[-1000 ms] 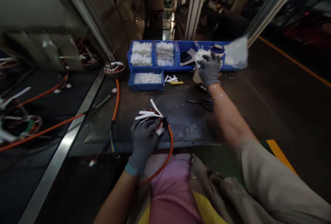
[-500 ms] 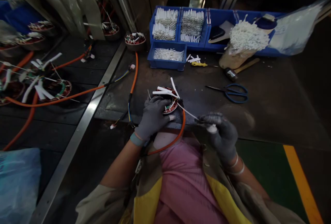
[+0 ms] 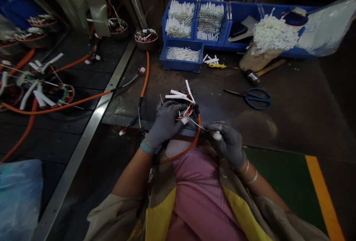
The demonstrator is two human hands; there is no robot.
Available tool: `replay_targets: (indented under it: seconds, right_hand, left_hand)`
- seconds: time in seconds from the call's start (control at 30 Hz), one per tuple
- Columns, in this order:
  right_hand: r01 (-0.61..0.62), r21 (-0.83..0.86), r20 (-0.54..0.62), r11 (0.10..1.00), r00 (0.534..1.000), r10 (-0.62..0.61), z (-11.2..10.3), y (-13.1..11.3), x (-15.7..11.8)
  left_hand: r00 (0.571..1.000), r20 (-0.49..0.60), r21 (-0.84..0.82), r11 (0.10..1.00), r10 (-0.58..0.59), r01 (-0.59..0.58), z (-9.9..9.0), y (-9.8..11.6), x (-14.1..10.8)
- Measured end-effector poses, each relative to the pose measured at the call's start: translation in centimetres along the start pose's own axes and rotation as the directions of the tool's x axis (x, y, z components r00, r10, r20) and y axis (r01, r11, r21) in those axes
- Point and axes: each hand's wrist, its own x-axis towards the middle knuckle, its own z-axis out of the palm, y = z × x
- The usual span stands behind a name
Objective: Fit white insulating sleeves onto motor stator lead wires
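A motor stator (image 3: 184, 114) with copper windings lies at the bench's front edge. Several white sleeves (image 3: 176, 98) stick out of its top, and an orange cable (image 3: 198, 131) curves from its right side down towards my lap. My left hand (image 3: 167, 120), in a grey glove with a bare thumb tip, is closed around the stator's left and near side. A thin white cord (image 3: 198, 124) runs taut from the stator to my right hand (image 3: 226, 139). The gloved fingers there are pinched on the cord, right of the stator and a little nearer to me.
Blue scissors (image 3: 254, 98), a yellow-handled tool (image 3: 217, 65) and a hammer (image 3: 254, 77) lie behind on the right. Blue bins (image 3: 198, 22) of white sleeves line the back, with a small blue tray (image 3: 180, 64) in front. More stators (image 3: 146, 40) with orange cables stand left.
My right hand has moved left, closer to the stator, with the cord in its fingers. The cord's free span looks shorter. My left hand stays on the stator.
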Motion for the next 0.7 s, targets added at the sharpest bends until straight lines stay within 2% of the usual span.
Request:
replay_targets:
  seconds: [0.1,0.17,0.27,0.37,0.53,0.7]
  right_hand:
    - [-0.014,-0.012,0.081,1.0,0.997,0.015,2.1,0.6,1.6]
    - [-0.033,-0.033,0.095,0.999,0.995,0.036,3.3,0.7,2.9]
    - [-0.104,-0.059,0.026,0.993,0.994,0.106,3.9,0.4,4.5]
    - [-0.127,-0.07,-0.02,0.989,0.992,0.125,3.7,0.0,5.4]
    - [-0.131,-0.088,-0.017,0.987,0.991,0.13,3.9,-0.2,5.8]
    - [-0.117,-0.109,0.0,0.987,0.993,0.118,4.4,-0.3,5.8]
  left_hand:
    - [0.999,-0.012,-0.028,0.999,-0.041,0.04,0.0,0.4,0.3]
    - [0.992,-0.073,-0.02,0.995,-0.099,0.098,0.3,0.8,0.5]
    - [0.96,-0.223,-0.042,0.986,-0.166,0.161,1.1,1.2,0.8]
    - [0.928,-0.33,-0.05,0.985,-0.172,0.165,1.5,1.2,0.8]
    - [0.951,-0.299,-0.011,0.997,-0.072,0.071,1.4,1.0,0.6]
    - [0.966,-0.247,0.011,0.997,-0.076,0.082,1.2,1.1,0.7]
